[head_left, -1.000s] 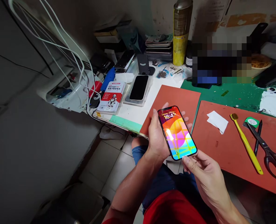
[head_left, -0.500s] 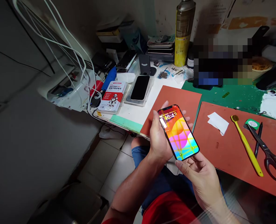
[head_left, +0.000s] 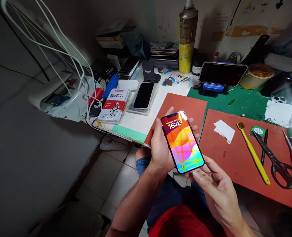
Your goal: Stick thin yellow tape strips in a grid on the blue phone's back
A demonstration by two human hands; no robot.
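Observation:
A smartphone (head_left: 184, 144) with a lit lock screen reading 16:43 is tilted face up above my lap, near the table's front edge. My left hand (head_left: 159, 144) is wrapped round it from behind, thumb along the left edge and fingertips showing past the right edge. At the phone's lower right corner is my right hand (head_left: 216, 184), its fingers curled against the bottom edge and partly behind it. The right thumb lies just below that corner. Bright glare falls on the top right of the screen.
On the red mat (head_left: 215, 158) lie white paper (head_left: 225, 131), a yellow brush (head_left: 253, 153) and scissors (head_left: 274, 161). Another phone (head_left: 144, 95) and a battery box (head_left: 114, 105) sit to the left. Behind stand a spray can (head_left: 187, 39) and a propped phone (head_left: 222, 74). White cables (head_left: 83, 65) hang left.
The view has shifted a little, and the phone is turned slightly so glare now sits at its top right. My right thumb has slid from the bottom edge towards the lower right corner.

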